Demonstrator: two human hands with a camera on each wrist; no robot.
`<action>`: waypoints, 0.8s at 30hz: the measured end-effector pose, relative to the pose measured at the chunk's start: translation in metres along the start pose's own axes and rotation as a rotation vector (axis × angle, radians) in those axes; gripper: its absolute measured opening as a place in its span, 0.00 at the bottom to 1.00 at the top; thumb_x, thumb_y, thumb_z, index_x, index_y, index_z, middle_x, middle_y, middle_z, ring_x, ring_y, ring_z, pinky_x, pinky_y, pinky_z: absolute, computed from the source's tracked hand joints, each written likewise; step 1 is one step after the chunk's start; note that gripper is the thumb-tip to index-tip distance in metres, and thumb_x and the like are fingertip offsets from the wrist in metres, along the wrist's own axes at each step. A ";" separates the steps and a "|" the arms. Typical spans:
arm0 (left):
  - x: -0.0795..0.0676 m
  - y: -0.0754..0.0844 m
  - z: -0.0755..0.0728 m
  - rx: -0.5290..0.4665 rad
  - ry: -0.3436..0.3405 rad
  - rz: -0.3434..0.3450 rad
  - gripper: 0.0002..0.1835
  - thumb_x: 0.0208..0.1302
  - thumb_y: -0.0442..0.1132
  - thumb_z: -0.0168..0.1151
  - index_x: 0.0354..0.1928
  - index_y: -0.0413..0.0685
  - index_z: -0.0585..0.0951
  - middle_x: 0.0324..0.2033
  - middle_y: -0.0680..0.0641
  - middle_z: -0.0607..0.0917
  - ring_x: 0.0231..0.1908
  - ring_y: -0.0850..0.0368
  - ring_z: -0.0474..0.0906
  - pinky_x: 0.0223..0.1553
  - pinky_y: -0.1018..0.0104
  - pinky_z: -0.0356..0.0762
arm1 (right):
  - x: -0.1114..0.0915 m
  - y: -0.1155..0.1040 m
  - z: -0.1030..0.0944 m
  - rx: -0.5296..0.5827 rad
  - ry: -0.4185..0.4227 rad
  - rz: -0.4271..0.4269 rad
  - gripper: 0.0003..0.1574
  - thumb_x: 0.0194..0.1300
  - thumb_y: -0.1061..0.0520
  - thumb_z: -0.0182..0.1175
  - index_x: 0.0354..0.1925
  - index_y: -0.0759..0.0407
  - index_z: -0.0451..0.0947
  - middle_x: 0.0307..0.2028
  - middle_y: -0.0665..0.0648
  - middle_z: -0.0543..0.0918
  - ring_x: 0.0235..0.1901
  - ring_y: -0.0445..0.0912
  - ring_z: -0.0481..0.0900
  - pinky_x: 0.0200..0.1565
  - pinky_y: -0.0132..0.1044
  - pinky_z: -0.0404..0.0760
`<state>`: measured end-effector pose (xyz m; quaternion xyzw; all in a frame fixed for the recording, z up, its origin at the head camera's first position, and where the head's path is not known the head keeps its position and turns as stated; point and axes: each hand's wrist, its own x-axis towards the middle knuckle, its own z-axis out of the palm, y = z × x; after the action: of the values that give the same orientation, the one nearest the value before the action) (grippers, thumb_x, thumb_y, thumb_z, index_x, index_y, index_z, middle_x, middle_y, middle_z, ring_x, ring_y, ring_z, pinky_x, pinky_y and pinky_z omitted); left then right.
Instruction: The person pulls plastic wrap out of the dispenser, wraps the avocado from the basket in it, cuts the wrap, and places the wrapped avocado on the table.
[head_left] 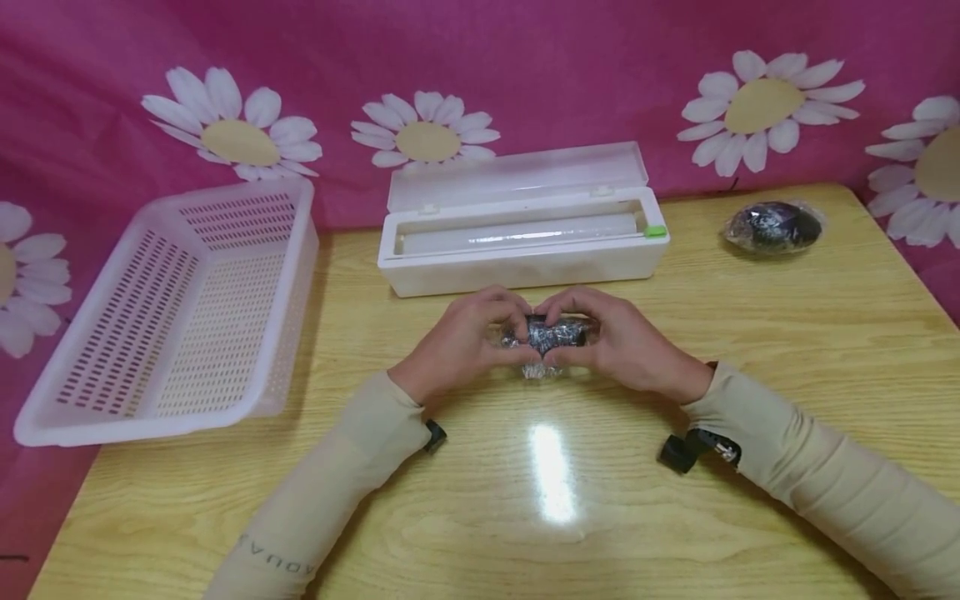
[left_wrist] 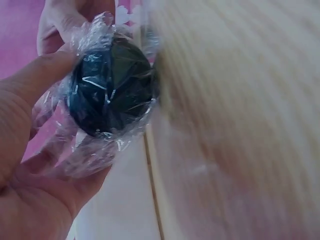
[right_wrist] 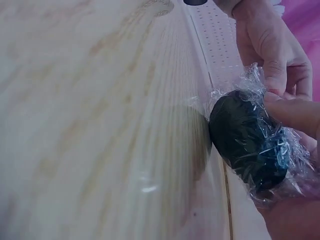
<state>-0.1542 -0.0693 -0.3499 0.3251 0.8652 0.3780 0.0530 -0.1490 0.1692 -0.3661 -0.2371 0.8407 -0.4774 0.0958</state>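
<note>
A dark, rounded oblong item in crinkled cling film point(head_left: 557, 335) lies low over the table between the two hands. My left hand point(head_left: 478, 335) holds its left end, fingers bent over the far side and thumb on the near side. At the other end my right hand point(head_left: 624, 340) grips it the same way, and the thumbs nearly meet. Loose film bunches around the dark item point(left_wrist: 112, 87) in the left wrist view. From the right wrist, the film-wrapped item point(right_wrist: 248, 142) looks oval and appears to touch the tabletop; its exact kind is unclear under the film.
Behind the hands stands an open white cling film box point(head_left: 525, 271) with a roll inside and a green slider at its right end. A white perforated basket point(head_left: 292, 333) is at the left. Another wrapped dark oval item point(head_left: 774, 227) lies at the back right.
</note>
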 end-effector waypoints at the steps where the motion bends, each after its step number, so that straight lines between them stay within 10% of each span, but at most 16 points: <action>1: 0.000 -0.001 0.001 -0.015 -0.014 -0.014 0.15 0.58 0.45 0.78 0.41 0.50 0.82 0.52 0.50 0.85 0.54 0.56 0.81 0.61 0.61 0.80 | 0.000 0.000 0.000 -0.007 -0.003 0.002 0.26 0.56 0.58 0.78 0.50 0.53 0.77 0.60 0.53 0.83 0.60 0.51 0.81 0.56 0.41 0.83; 8: 0.000 0.000 0.004 0.021 -0.130 -0.033 0.31 0.69 0.47 0.70 0.71 0.57 0.72 0.60 0.51 0.84 0.53 0.58 0.81 0.58 0.61 0.81 | -0.003 0.002 -0.003 -0.090 0.019 -0.005 0.32 0.55 0.53 0.80 0.54 0.53 0.76 0.56 0.54 0.83 0.60 0.51 0.81 0.58 0.47 0.81; 24: 0.000 0.000 0.004 0.140 -0.163 -0.037 0.31 0.75 0.48 0.58 0.77 0.74 0.66 0.66 0.47 0.78 0.62 0.56 0.76 0.65 0.56 0.78 | -0.017 -0.007 -0.025 -0.184 0.143 0.039 0.05 0.71 0.60 0.66 0.38 0.50 0.86 0.41 0.51 0.89 0.43 0.44 0.82 0.47 0.32 0.82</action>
<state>-0.1533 -0.0667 -0.3530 0.3418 0.8880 0.2880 0.1075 -0.1418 0.1937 -0.3479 -0.1940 0.8899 -0.4122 0.0226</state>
